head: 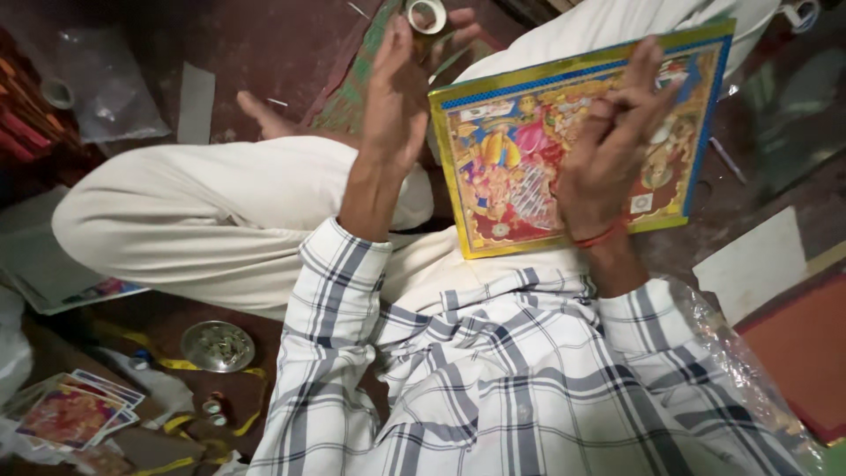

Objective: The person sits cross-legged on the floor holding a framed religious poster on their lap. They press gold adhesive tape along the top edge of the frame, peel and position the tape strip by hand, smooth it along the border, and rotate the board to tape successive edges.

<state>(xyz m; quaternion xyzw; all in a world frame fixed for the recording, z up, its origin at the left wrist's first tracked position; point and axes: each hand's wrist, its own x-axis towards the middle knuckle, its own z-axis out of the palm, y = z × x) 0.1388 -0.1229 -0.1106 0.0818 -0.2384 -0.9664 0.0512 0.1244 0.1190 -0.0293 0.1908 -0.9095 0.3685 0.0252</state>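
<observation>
Taping step, I judge: left hand point(401, 97) pinches tape roll point(426, 15), right hand point(612, 145) spread flat on picture point(520, 159); next needs tape drawn out.

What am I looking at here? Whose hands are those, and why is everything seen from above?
There is no machine here, just a person. The camera sits on their head and looks down, so you see their checked shirt, their pale trousers and their own two hands.

The left hand is raised and holds a roll of clear tape. The right hand rests its fingers on a colourful picture with a gold and blue border, which lies on the person's lap.

On the dark floor to the person's left are a small metal dish and a stack of colourful printed cards.
</observation>
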